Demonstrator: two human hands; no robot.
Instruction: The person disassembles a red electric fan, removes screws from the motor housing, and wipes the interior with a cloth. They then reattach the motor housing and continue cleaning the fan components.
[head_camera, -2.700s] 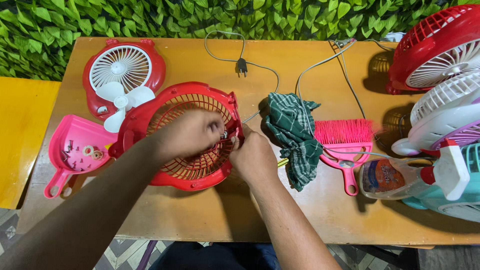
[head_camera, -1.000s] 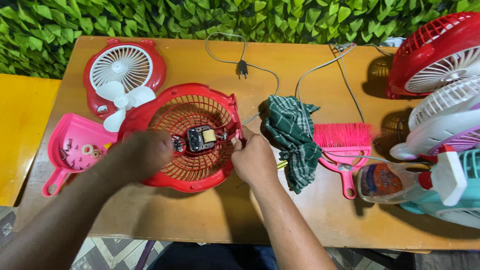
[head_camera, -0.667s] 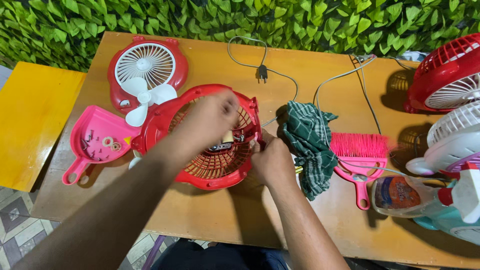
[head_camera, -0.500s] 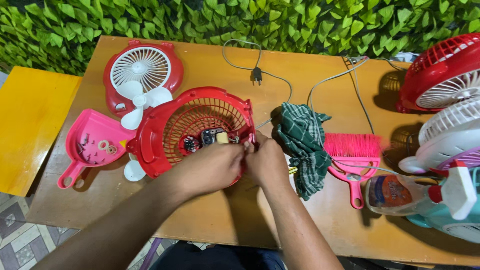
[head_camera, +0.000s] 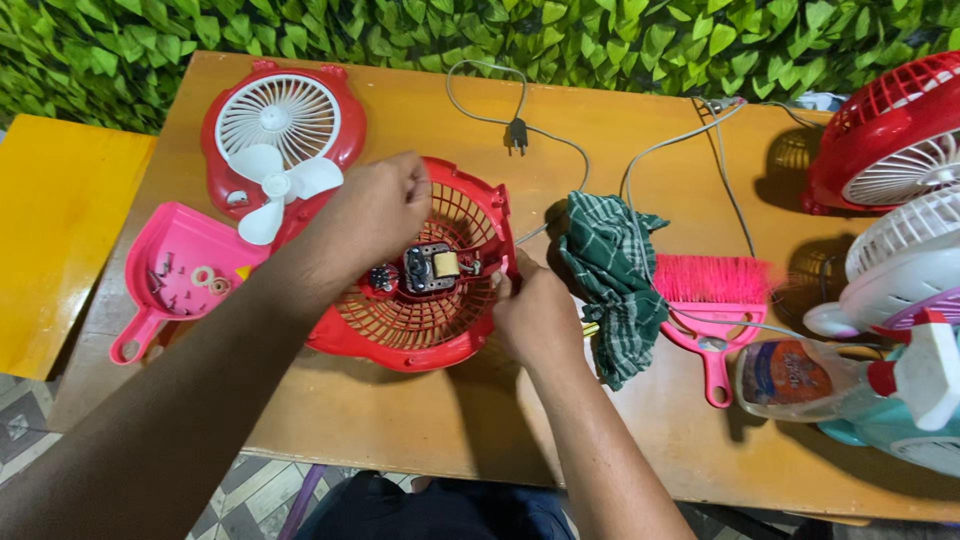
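We see the left hand (head_camera: 372, 212) laid over the upper left rim of the red fan housing (head_camera: 420, 320), fingers curled down around the rim and gripping it. The right hand (head_camera: 538, 315) sits at the housing's right edge, its fingers pinched closed on the rim there. Between the two hands, at the centre of the grille, the small motor (head_camera: 432, 267) lies exposed. The housing rests on the wooden table (head_camera: 400, 430), directly beneath both hands.

Just left of the left hand lies a white fan blade (head_camera: 275, 187), resting against a red-and-white front grille (head_camera: 280, 120). Further left is a pink dustpan (head_camera: 175, 275) holding small screws and washers. Just right of the right hand lies a green checked cloth (head_camera: 612, 280), and beyond it a pink brush (head_camera: 712, 300) and a spray bottle (head_camera: 830, 375).
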